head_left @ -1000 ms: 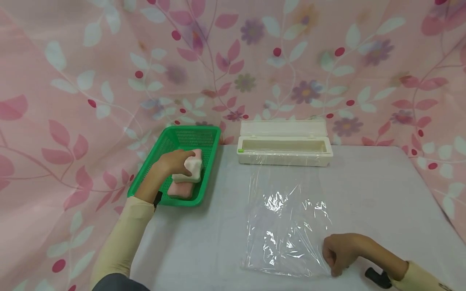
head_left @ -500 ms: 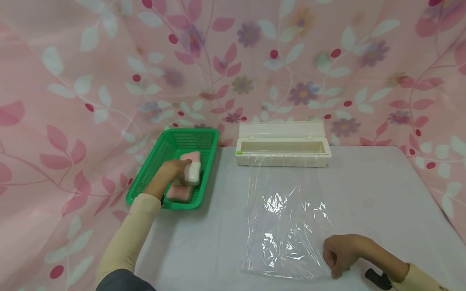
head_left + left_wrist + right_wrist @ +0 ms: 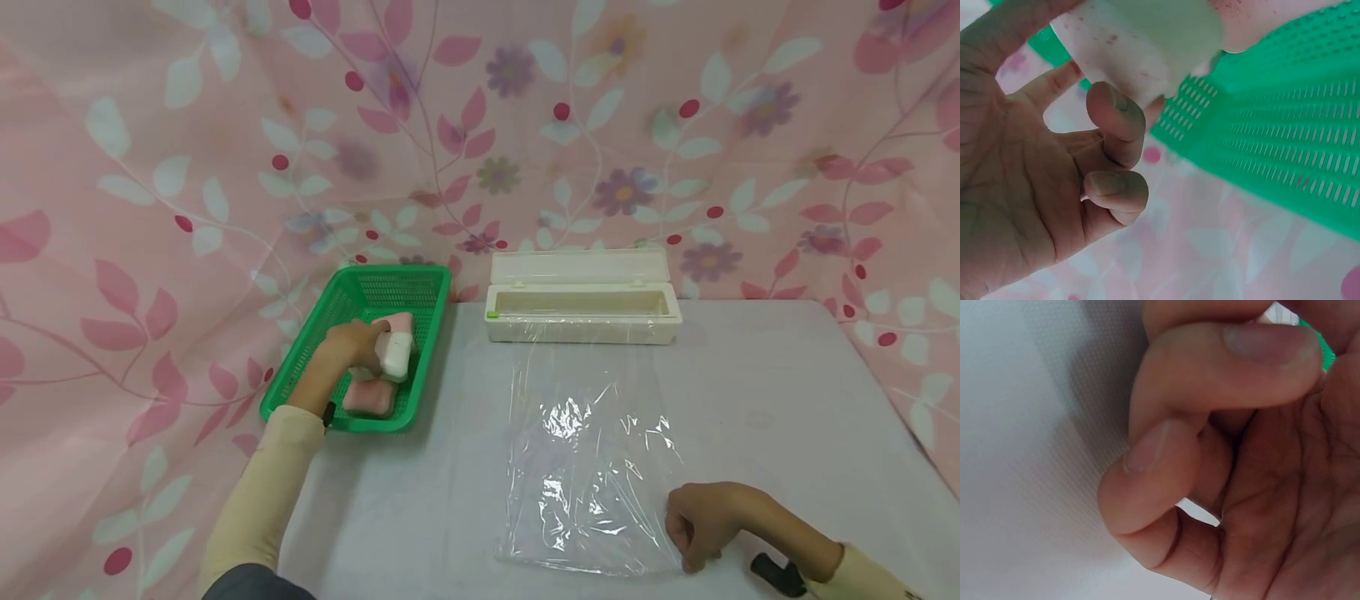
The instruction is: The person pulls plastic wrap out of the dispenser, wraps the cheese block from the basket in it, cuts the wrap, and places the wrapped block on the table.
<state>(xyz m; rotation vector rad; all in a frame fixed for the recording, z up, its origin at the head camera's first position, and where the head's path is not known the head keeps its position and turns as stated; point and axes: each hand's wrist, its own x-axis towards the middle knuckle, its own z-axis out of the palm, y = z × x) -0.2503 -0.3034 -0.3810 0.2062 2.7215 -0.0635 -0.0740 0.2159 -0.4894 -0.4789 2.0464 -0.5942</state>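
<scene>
My left hand (image 3: 351,345) reaches into the green basket (image 3: 375,424) and grips a white bar (image 3: 395,357), rounded like soap. Close up in the left wrist view, the white bar (image 3: 1147,44) shows small reddish specks; the lower fingers curl loosely below it. One pink bar (image 3: 402,321) lies just behind it and another pink bar (image 3: 369,398) in front. My right hand (image 3: 708,518) pinches the near right corner of a sheet of cling film (image 3: 592,475) down at the table. In the right wrist view its fingers (image 3: 1222,369) are curled; the film there is hidden.
The cling film runs out of a white dispenser box (image 3: 585,333) with its lid raised and a small green cutter slide at the left. White cloth (image 3: 787,400) covers the table. A floral curtain (image 3: 555,150) hangs behind and to the left.
My left hand has closed round the white bar, which now sits slightly tilted and shifted. The right hand stays at the film's corner.
</scene>
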